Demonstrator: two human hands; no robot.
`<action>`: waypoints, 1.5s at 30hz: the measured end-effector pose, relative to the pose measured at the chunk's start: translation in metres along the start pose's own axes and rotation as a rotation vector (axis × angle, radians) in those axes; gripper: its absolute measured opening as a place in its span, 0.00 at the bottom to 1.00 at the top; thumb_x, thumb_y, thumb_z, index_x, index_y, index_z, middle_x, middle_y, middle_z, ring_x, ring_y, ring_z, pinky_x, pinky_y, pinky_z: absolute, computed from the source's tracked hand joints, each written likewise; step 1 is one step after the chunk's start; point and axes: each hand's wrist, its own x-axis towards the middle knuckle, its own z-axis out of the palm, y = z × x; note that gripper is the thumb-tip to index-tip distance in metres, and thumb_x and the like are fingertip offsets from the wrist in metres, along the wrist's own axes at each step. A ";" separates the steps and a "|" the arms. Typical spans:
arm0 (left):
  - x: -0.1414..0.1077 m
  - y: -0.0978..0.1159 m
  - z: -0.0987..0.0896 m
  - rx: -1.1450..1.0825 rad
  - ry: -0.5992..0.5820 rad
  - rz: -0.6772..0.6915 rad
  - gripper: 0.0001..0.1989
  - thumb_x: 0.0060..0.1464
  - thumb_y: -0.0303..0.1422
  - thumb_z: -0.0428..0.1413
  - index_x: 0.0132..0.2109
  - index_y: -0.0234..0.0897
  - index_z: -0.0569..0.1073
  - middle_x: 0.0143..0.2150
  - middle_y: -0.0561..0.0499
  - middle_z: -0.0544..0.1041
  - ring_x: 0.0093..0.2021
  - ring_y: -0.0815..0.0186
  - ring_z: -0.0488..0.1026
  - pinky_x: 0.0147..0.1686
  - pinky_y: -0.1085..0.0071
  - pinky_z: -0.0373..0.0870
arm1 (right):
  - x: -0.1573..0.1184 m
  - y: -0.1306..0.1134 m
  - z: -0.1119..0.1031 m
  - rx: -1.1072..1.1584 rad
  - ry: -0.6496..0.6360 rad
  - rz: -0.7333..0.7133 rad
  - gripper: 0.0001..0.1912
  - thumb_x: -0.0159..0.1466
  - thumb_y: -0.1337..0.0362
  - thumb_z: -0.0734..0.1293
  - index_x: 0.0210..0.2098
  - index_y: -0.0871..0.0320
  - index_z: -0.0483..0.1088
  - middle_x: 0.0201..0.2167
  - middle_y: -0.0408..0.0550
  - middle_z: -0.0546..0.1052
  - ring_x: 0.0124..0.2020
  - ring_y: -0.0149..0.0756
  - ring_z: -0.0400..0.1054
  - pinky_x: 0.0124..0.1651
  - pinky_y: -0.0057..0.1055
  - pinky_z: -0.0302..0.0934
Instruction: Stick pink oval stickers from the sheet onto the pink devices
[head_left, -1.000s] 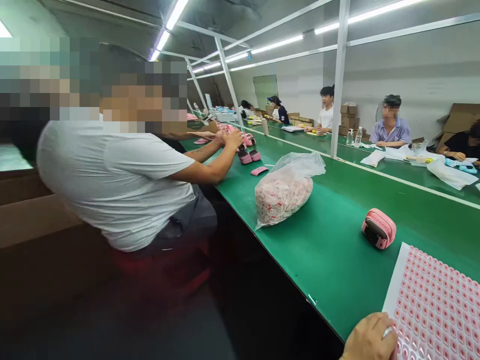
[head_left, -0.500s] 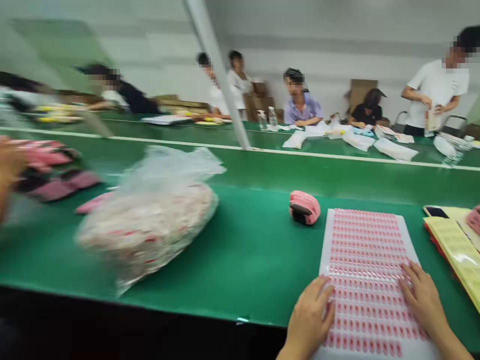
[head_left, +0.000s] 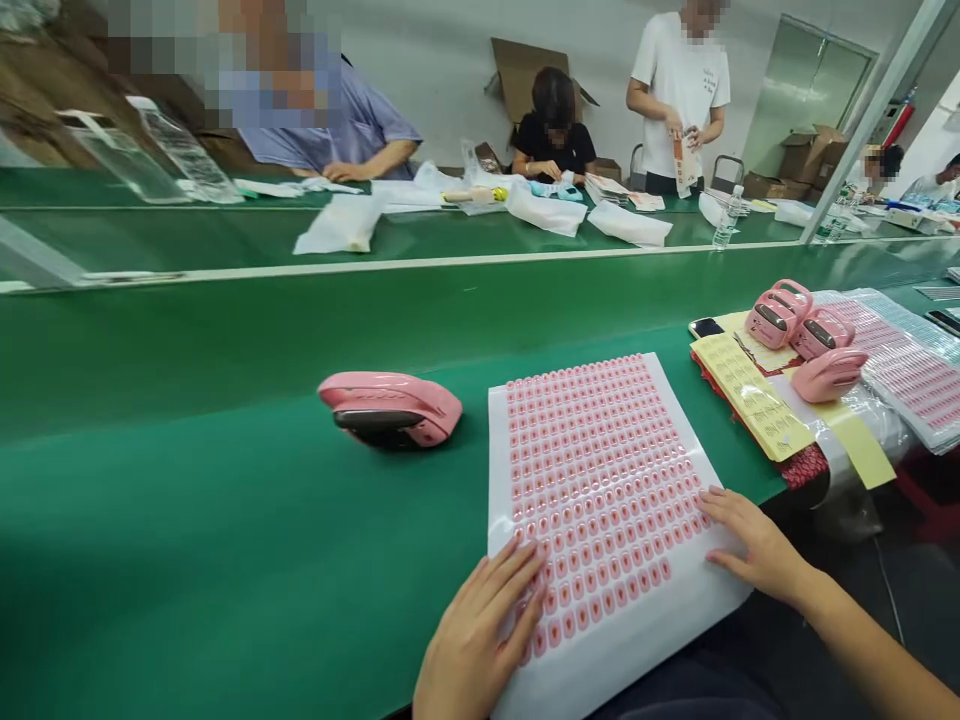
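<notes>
A white backing sheet of small pink oval stickers lies tilted on the green workbench, its rows filling most of the sheet. My left hand rests flat on its lower left edge, fingers over the stickers. My right hand lies on its right side with the fingers spread. Neither hand grips anything. To the left of the sheet sits a pink plastic handheld device with a dark face, out of reach of both hands.
Beyond the sheet's right side lie several more pink devices, yellow label sheets, a phone and stacked sticker sheets. Across a white-edged divider, seated people work at a second green bench, and a standing person holds a package.
My view has swung right, away from the person and the plastic bag. Both hands now lie on the sticker sheet, which sits at a steeper slant than half a second ago.
</notes>
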 end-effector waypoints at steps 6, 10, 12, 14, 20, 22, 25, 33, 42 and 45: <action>-0.003 0.003 0.003 -0.034 -0.004 -0.055 0.18 0.59 0.41 0.44 0.46 0.37 0.72 0.46 0.47 0.76 0.47 0.58 0.72 0.43 0.59 0.73 | 0.008 -0.028 0.026 -0.016 -0.104 -0.218 0.20 0.61 0.63 0.64 0.52 0.62 0.64 0.50 0.58 0.71 0.53 0.44 0.63 0.53 0.40 0.63; -0.002 0.004 0.001 -0.034 -0.027 -0.066 0.18 0.59 0.42 0.43 0.46 0.38 0.73 0.46 0.48 0.76 0.48 0.58 0.72 0.44 0.60 0.73 | 0.012 -0.025 0.034 0.029 -0.098 -0.274 0.18 0.63 0.64 0.62 0.51 0.60 0.64 0.48 0.55 0.73 0.52 0.41 0.65 0.52 0.39 0.64; -0.002 0.004 0.001 -0.034 -0.031 -0.072 0.18 0.59 0.42 0.44 0.46 0.39 0.73 0.46 0.49 0.76 0.48 0.59 0.72 0.45 0.61 0.72 | 0.013 -0.022 0.035 0.042 -0.063 -0.288 0.16 0.64 0.64 0.61 0.51 0.59 0.65 0.47 0.54 0.73 0.51 0.40 0.66 0.51 0.38 0.65; -0.001 0.005 0.000 -0.029 -0.026 -0.065 0.18 0.59 0.41 0.44 0.46 0.38 0.72 0.46 0.49 0.76 0.48 0.59 0.72 0.45 0.61 0.72 | 0.014 -0.021 0.036 0.055 -0.012 -0.302 0.15 0.64 0.65 0.61 0.50 0.60 0.65 0.45 0.53 0.74 0.49 0.39 0.67 0.50 0.37 0.66; 0.003 0.007 -0.003 -0.001 -0.022 -0.029 0.18 0.60 0.40 0.43 0.45 0.35 0.72 0.45 0.47 0.77 0.46 0.58 0.73 0.42 0.59 0.74 | 0.015 -0.025 0.037 0.083 0.071 -0.297 0.13 0.65 0.66 0.60 0.48 0.60 0.67 0.43 0.52 0.76 0.48 0.38 0.68 0.48 0.36 0.67; 0.004 0.007 -0.004 -0.003 -0.026 -0.026 0.18 0.60 0.40 0.43 0.45 0.35 0.72 0.45 0.47 0.77 0.46 0.59 0.73 0.42 0.59 0.74 | 0.014 -0.024 0.037 0.083 0.068 -0.298 0.14 0.65 0.66 0.60 0.49 0.60 0.67 0.43 0.52 0.75 0.48 0.38 0.67 0.48 0.36 0.67; 0.003 0.007 -0.004 -0.003 -0.037 -0.031 0.18 0.60 0.40 0.43 0.45 0.36 0.72 0.45 0.47 0.76 0.47 0.59 0.73 0.42 0.60 0.74 | 0.014 -0.023 0.037 0.086 0.059 -0.293 0.14 0.64 0.66 0.60 0.50 0.59 0.66 0.43 0.52 0.75 0.49 0.38 0.67 0.48 0.37 0.66; 0.003 0.006 -0.006 0.015 -0.032 -0.025 0.19 0.60 0.40 0.42 0.45 0.38 0.73 0.45 0.48 0.77 0.46 0.59 0.73 0.42 0.61 0.74 | 0.014 -0.026 0.035 0.110 0.017 -0.227 0.12 0.64 0.64 0.60 0.47 0.59 0.67 0.44 0.53 0.75 0.48 0.38 0.68 0.49 0.37 0.65; -0.007 -0.004 0.003 0.018 0.039 0.029 0.18 0.58 0.41 0.46 0.49 0.40 0.71 0.47 0.50 0.76 0.47 0.59 0.73 0.41 0.63 0.74 | 0.022 -0.032 0.032 0.074 -0.030 -0.217 0.14 0.63 0.57 0.61 0.42 0.59 0.69 0.41 0.54 0.75 0.43 0.39 0.69 0.46 0.36 0.66; -0.006 -0.008 0.004 0.079 0.063 0.084 0.18 0.58 0.41 0.45 0.48 0.37 0.71 0.46 0.50 0.76 0.46 0.60 0.73 0.39 0.64 0.75 | 0.037 -0.038 0.029 0.036 -0.120 -0.184 0.20 0.62 0.54 0.62 0.48 0.58 0.66 0.46 0.56 0.72 0.46 0.41 0.67 0.49 0.38 0.63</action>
